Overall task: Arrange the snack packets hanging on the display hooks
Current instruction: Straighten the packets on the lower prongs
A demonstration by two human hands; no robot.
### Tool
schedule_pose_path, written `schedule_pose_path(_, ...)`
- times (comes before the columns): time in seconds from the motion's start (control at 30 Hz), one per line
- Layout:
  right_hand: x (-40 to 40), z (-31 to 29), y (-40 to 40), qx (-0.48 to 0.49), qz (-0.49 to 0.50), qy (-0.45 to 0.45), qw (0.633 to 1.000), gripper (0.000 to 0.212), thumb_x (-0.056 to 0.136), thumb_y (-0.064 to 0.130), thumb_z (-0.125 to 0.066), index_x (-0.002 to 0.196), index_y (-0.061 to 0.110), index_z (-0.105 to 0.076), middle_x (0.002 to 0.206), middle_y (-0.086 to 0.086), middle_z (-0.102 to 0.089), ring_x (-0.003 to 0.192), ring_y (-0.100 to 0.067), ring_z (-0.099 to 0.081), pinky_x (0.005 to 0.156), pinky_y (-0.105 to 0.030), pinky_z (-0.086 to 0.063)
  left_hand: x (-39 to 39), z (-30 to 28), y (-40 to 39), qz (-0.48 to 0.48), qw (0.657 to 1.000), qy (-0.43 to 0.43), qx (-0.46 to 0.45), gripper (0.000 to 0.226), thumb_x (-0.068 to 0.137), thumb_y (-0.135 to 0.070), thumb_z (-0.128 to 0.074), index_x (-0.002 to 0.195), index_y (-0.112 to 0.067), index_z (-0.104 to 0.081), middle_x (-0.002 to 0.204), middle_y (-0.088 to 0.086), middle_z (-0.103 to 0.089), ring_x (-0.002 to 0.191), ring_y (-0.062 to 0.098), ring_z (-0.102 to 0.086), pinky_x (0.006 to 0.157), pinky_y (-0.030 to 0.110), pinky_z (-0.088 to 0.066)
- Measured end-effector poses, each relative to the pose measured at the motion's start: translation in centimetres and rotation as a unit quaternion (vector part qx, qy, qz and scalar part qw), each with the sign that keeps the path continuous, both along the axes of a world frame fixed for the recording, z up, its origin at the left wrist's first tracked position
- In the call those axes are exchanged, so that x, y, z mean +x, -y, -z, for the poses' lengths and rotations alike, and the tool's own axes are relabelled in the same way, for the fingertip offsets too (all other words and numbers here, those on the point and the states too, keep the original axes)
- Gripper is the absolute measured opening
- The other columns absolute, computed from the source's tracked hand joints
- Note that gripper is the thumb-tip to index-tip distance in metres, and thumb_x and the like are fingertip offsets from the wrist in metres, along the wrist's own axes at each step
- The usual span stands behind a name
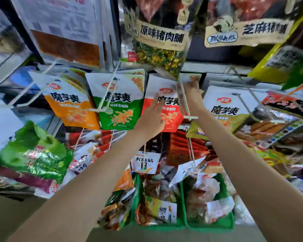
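A: On the middle hook (183, 100), w/ both hands up at it, hangs the red packet (166, 103). Which hand's where?

B: L hand (151, 120) lies flat on the packet's front, lower left part, fingers spread & open, not gripping. R hand (192, 92) is farther back, at the packet's top right corner, just beside the hook wire. Fingers look curled on the top edge of the packet or one behind it, can't tell which; grip itself is blurred.

A: And the neighbours?

B: Same row: orange packet (72, 105) far left, green packet (120, 105) next to it, then the red, then a yellow-green packet (224, 109) right of the R arm. Each hangs on its own white hook w/ more packets stacked behind.

A: What's hard to make out?

B: L hand covers the red packet's lower left corner. R forearm crosses the yellow-green one's left edge. Above, two big dark bags (162, 32) are cut off by the top edge; left of them white-backed packs are smeared by motion blur. Near side, green bins (210, 226) hold mixed small packs, labels mostly unreadable. Right edge items blurred & cut off too.
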State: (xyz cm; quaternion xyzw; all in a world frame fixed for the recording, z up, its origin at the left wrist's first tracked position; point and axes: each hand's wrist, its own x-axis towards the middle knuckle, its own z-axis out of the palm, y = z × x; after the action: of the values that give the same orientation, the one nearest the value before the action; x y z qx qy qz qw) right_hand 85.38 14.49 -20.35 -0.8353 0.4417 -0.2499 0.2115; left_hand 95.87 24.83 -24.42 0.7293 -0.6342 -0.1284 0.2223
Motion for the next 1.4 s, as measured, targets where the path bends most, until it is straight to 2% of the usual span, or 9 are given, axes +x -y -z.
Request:
schedule_pose_path(0.13, 0.2, 0.1, 0.6, -0.038, -0.017, -0.04, 0.998, 0.032, 0.091, -0.004, -0.037, 0.115, -0.001, -0.058, 0.089, -0.005, -0.053, 0.119, -0.032, -0.039, 0.096, -0.031, -0.032, -0.3, 0.7, -0.4, 0.006, 1.0, 0.027, -0.008, 0.063, 0.09, -0.007, -0.048, 0.145, -0.012, -0.018, 0.157, 0.004, 0.001, 0.109, 0.029, -0.054, 0.075, 0.025, -0.042)
schedule_pose_path(0.27, -0.6, 1.3, -1.0, -0.075, -0.014, -0.057, 0.995, 0.049, 0.084, -0.007, -0.046, 0.132, 0.001, -0.043, 0.139, -0.023, -0.034, 0.13, -0.038, -0.03, 0.1, -0.036, -0.036, -1.8, 2.0, -1.5, 0.032, 0.999, 0.042, 0.004, 0.06, 0.09, -0.005, -0.044, 0.144, -0.012, -0.02, 0.156, 0.003, -0.003, 0.111, 0.029, -0.053, 0.072, 0.027, -0.041)
schedule_pose_path(0.37, -4.2, 2.4, -3.5, -0.137, 0.016, -0.056, 0.989, 0.057, 0.083, -0.004, -0.049, 0.138, 0.005, -0.036, 0.151, -0.014, -0.015, 0.119, -0.034, -0.047, 0.073, -0.035, -0.051, -4.2, 2.8, -1.7, 0.072, 0.996, 0.046, 0.035, 0.058, 0.091, -0.006, -0.043, 0.144, -0.013, -0.02, 0.156, 0.004, -0.002, 0.114, 0.027, -0.052, 0.073, 0.025, -0.039)
schedule_pose_path(0.53, -7.1, 2.2, -1.3, -0.157, 0.013, -0.39, 0.907, 0.075, 0.089, 0.003, -0.046, 0.148, 0.012, -0.002, 0.157, 0.001, 0.013, 0.1, -0.029, -0.059, 0.057, -0.031, -0.042, -8.1, 2.1, -0.7, 0.09, 0.995, 0.008, 0.037, 0.058, 0.091, -0.005, -0.044, 0.144, -0.018, -0.023, 0.156, 0.003, -0.006, 0.093, 0.024, -0.058, 0.062, 0.016, -0.035)
schedule_pose_path(0.7, -7.4, 1.4, -1.6, -0.188, 0.002, -0.477, 0.858, 0.045, 0.091, 0.002, -0.045, 0.136, 0.003, -0.035, 0.138, -0.012, -0.034, 0.103, -0.029, -0.062, 0.064, -0.03, -0.047, -9.2, 2.4, -0.4, 0.092, 0.996, 0.007, 0.02, 0.056, 0.089, -0.006, -0.047, 0.14, -0.018, -0.03, 0.154, 0.004, -0.012, 0.074, 0.02, -0.055, 0.059, 0.018, -0.033)
schedule_pose_path(0.9, -16.8, 2.0, -1.8, -0.304, -0.063, -0.445, 0.84, 0.031, 0.045, -0.005, -0.078, 0.072, 0.007, -0.07, 0.11, -0.013, -0.046, 0.059, -0.023, -0.061, 0.03, -0.022, -0.041, -11.0, 3.3, -1.1, 0.084, 0.994, 0.018, 0.064, 0.052, 0.092, -0.01, -0.043, 0.142, -0.014, -0.026, 0.155, 0.002, -0.005, 0.069, 0.02, -0.053, 0.049, 0.018, -0.032)
schedule_pose_path(1.13, -19.0, 2.5, -2.5, -0.298, -0.121, -0.394, 0.861, 0.043, 0.033, -0.018, -0.075, 0.071, 0.003, -0.07, 0.104, -0.018, -0.065, 0.06, -0.028, -0.061, 0.028, -0.024, -0.04, -12.6, 2.8, -0.8, 0.108, 0.991, 0.029, 0.079, 0.054, 0.092, -0.008, -0.042, 0.143, -0.015, -0.024, 0.156, 0.001, -0.001, 0.074, 0.013, -0.041, 0.054, 0.021, -0.032)
schedule_pose_path(1.3, -19.3, 3.2, -2.3, -0.313, -0.113, -0.353, 0.875, 0.037, 0.039, -0.015, -0.075, 0.07, 0.005, -0.068, 0.117, -0.014, -0.049, 0.08, -0.026, -0.055, 0.031, -0.019, -0.035, -12.0, 2.9, -0.3, 0.108, 0.993, -0.008, 0.04, 0.052, 0.091, -0.007, -0.045, 0.14, -0.015, -0.03, 0.154, 0.001, -0.01, 0.062, 0.009, -0.043, 0.057, 0.024, -0.038)
schedule_pose_path(1.4, -19.6, 3.9, -2.3, -0.333, -0.173, -0.332, 0.865, 0.032, 0.051, -0.011, -0.072, 0.076, 0.008, -0.068, 0.115, -0.01, -0.041, 0.095, -0.023, -0.044, 0.034, -0.021, -0.042, -11.8, 1.9, 1.0, 0.09, 0.987, -0.128, -0.038, 0.049, 0.09, -0.011, -0.052, 0.137, -0.009, -0.036, 0.146, 0.005, -0.029, 0.103, 0.021, -0.058, 0.085, 0.033, -0.052)
